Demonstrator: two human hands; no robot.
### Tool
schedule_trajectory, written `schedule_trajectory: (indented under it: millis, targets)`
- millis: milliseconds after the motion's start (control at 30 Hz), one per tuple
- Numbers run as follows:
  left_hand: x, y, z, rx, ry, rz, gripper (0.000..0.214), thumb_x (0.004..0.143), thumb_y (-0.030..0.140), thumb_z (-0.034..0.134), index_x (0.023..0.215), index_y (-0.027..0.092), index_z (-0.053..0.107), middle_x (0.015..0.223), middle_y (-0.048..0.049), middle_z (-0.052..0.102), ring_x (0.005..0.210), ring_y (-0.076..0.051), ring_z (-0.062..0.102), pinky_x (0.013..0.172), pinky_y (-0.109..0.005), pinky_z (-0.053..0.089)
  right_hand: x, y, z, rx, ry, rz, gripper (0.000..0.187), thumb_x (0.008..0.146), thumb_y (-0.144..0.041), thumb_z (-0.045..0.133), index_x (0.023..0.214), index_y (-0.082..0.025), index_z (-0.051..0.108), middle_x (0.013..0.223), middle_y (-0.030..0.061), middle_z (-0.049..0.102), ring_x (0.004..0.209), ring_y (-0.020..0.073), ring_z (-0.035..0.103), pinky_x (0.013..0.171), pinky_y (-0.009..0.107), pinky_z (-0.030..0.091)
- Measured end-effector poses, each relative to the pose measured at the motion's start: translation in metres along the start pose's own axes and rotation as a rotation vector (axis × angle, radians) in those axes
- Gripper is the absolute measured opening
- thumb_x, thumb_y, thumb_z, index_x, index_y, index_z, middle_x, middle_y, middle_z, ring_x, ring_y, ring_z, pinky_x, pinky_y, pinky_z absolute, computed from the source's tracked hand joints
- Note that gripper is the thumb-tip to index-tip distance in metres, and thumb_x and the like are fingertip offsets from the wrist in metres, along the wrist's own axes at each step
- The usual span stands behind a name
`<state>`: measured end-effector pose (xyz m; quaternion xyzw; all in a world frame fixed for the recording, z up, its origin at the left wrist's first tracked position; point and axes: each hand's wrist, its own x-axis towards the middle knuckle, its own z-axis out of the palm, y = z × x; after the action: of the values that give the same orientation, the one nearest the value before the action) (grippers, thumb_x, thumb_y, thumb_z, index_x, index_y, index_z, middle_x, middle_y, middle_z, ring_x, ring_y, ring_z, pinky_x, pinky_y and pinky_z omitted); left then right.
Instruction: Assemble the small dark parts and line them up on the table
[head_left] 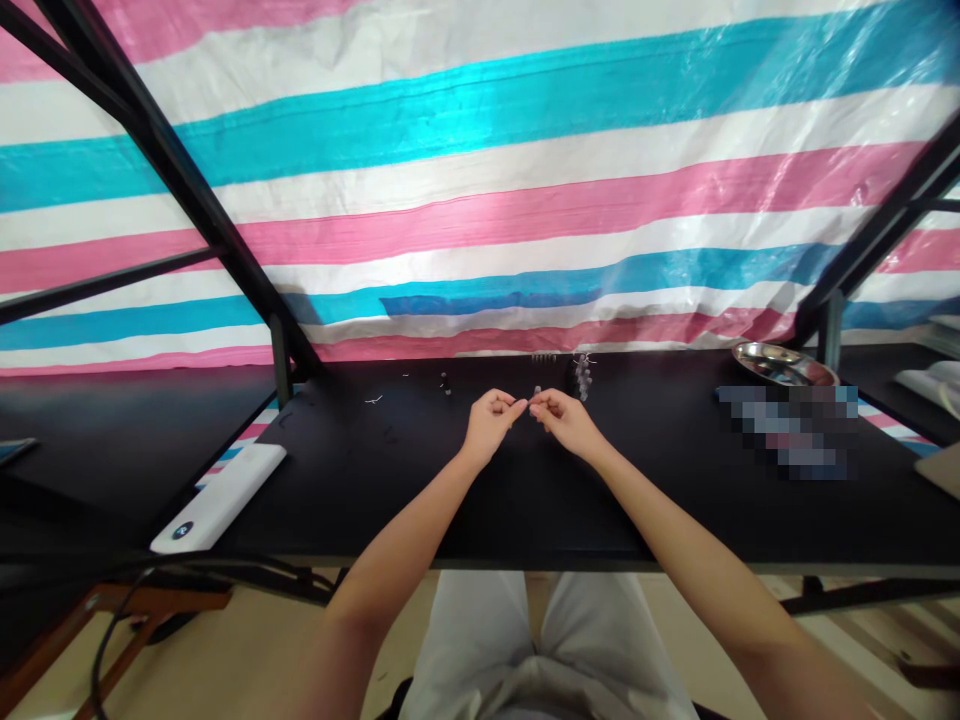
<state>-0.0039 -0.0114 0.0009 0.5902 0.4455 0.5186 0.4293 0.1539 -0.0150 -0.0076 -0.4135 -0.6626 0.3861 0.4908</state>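
Observation:
My left hand (pixel 493 420) and my right hand (pixel 562 418) meet above the middle of the black table (pixel 540 510), both with thumb and fingers pinched. Their fingertips nearly touch, around something too small to make out. Just beyond my right fingers shows a small greyish piece (pixel 537 390). Behind that hand lies a cluster of small clear-grey pieces (pixel 584 378), with a row of tiny metallic-looking pieces (pixel 544 357) by the table's back edge. Left of my left hand are a few small dark and grey bits (pixel 445 384) and thin white strips (pixel 373 400).
A white power bank (pixel 221 498) lies at the left with a black cable (pixel 112 640) near it. At the right stand a round metal tray (pixel 784 366) and a blurred-out object (pixel 787 430). Black metal frame bars (pixel 187 200) and a striped sheet (pixel 525 200) rise behind.

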Motion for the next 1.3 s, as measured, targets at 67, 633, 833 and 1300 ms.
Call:
schedule_trajectory:
  millis: [67, 633, 833, 1300]
  targets:
    - [-0.003, 0.003, 0.002, -0.001, -0.097, -0.036, 0.033, 0.069, 0.047, 0.063, 0.070, 0.016, 0.051, 0.046, 0.0062, 0.047, 0.036, -0.004, 0.036, 0.038, -0.017, 0.026, -0.001, -0.002, 0.001, 0.030, -0.055, 0.007, 0.024, 0.076, -0.042, 0.056, 0.081, -0.019, 0.054, 0.065, -0.0024, 0.055, 0.048, 0.0078, 0.048, 0.048, 0.023, 0.042]
    - [-0.005, -0.007, 0.009, 0.056, -0.194, 0.016, 0.021, 0.080, 0.037, 0.051, 0.086, 0.019, 0.042, 0.053, 0.0085, 0.045, 0.044, -0.005, 0.041, 0.048, -0.017, 0.033, -0.004, 0.002, -0.010, -0.244, -0.298, 0.041, 0.022, 0.075, -0.039, 0.057, 0.076, -0.017, 0.056, 0.056, -0.0043, 0.052, 0.048, 0.0088, 0.048, 0.050, 0.022, 0.038]
    - [-0.006, -0.007, 0.004, 0.310, -0.240, 0.115, 0.017, 0.085, 0.033, 0.041, 0.088, 0.019, 0.048, 0.056, 0.0057, 0.050, 0.046, -0.006, 0.044, 0.052, -0.019, 0.036, 0.002, 0.004, -0.035, -0.711, -0.091, 0.156, 0.017, 0.075, -0.034, 0.057, 0.071, -0.018, 0.059, 0.060, 0.0001, 0.059, 0.056, 0.0125, 0.054, 0.055, 0.023, 0.036]
    - [-0.012, -0.004, 0.001, 0.799, -0.380, 0.373, 0.022, 0.086, 0.029, 0.039, 0.094, 0.022, 0.058, 0.062, 0.0035, 0.058, 0.053, -0.010, 0.052, 0.055, -0.020, 0.034, 0.005, 0.014, -0.048, -0.986, 0.167, 0.369, 0.019, 0.080, -0.037, 0.052, 0.083, -0.020, 0.061, 0.081, 0.0059, 0.066, 0.075, 0.0197, 0.061, 0.060, 0.026, 0.038]
